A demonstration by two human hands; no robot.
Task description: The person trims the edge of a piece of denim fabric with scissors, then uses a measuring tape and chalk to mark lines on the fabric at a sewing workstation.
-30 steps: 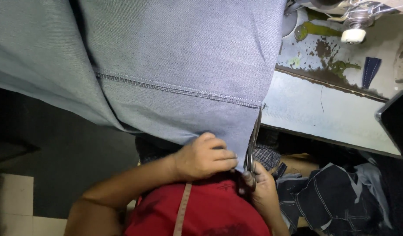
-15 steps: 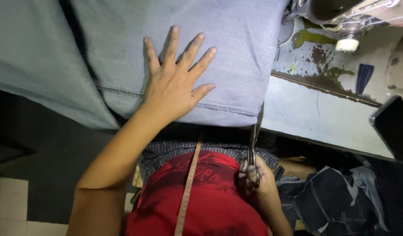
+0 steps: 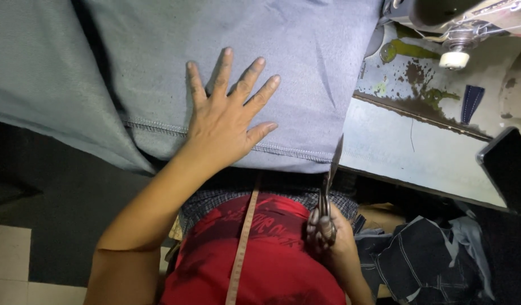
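The grey-blue denim cloth point(image 3: 305, 68) is lying spread over the front of the surface point(image 3: 407, 158), its stitched hem point(image 3: 289, 151) running left to right along the near edge and drooping a little off it toward the person's lap. The left hand point(image 3: 226, 121) is lying flat on the cloth with fingers spread wide, palm sitting right over the hem, fingertips pointing away from the body.

The right hand point(image 3: 328, 237) is waiting lower down, at the waist, wrapped closed around the handles of a pair of scissors point(image 3: 328, 192). The blades are pointing up and slightly away, their long axis almost square to the hem, and the tip is sitting just at the cloth's right end, near where hem meets the bare surface. So the right hand is nearer the cloth's corner, while the left is pinning the middle.

A measuring tape point(image 3: 243, 243) is hanging down the red shirt point(image 3: 272, 265). Further right, a sewing machine point(image 3: 458, 22), a dark phone point(image 3: 506, 166) and a heap of dark denim pieces point(image 3: 424, 260) are lying well apart from both hands.
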